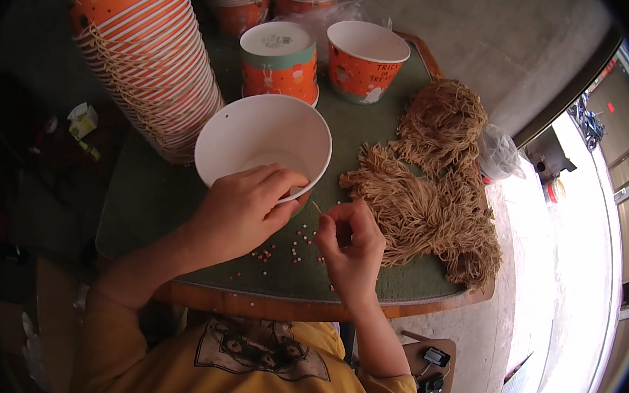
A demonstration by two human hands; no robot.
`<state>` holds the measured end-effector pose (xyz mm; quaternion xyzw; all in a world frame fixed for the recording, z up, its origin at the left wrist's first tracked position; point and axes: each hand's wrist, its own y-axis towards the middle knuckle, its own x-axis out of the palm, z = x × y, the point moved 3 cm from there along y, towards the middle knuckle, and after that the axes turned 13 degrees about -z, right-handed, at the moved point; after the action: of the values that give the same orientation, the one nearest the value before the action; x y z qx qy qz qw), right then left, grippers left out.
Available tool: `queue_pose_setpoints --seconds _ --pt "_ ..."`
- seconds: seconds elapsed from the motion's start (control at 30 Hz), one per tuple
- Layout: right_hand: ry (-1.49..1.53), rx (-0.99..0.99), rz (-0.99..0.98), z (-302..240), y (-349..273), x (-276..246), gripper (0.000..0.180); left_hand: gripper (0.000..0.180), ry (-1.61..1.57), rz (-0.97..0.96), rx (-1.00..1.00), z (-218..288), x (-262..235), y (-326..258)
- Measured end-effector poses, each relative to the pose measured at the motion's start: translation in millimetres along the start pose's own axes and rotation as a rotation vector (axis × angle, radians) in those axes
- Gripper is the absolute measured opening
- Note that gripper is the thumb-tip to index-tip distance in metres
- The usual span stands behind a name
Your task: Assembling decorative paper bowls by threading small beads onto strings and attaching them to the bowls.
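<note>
The left hand grips the near rim of the white-lined orange paper cup on the green table, while the right hand pinches a thin tan string just beside that rim. Steadying the cup firmly and keeping the string's tip short and stiff should help aim it at the rim.

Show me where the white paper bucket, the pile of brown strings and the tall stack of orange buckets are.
white paper bucket (260, 134): head view, on its bare inner wall.
pile of brown strings (435, 200): head view, on the middle of the heap.
stack of orange buckets (153, 60): head view, on the ribbed rims at mid-stack.
</note>
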<state>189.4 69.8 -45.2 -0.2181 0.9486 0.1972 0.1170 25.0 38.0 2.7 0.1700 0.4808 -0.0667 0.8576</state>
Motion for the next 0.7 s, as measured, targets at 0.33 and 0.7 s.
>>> queue_pose_setpoints --seconds 0.33,0.7 --pt "0.048 0.021 -0.059 3 7 12 0.012 0.036 -0.151 -0.065 -0.04 -1 -9 -10" --pt "0.016 -0.005 -0.068 0 8 14 0.011 0.038 -0.142 -0.08 -0.035 2 -6 -12"
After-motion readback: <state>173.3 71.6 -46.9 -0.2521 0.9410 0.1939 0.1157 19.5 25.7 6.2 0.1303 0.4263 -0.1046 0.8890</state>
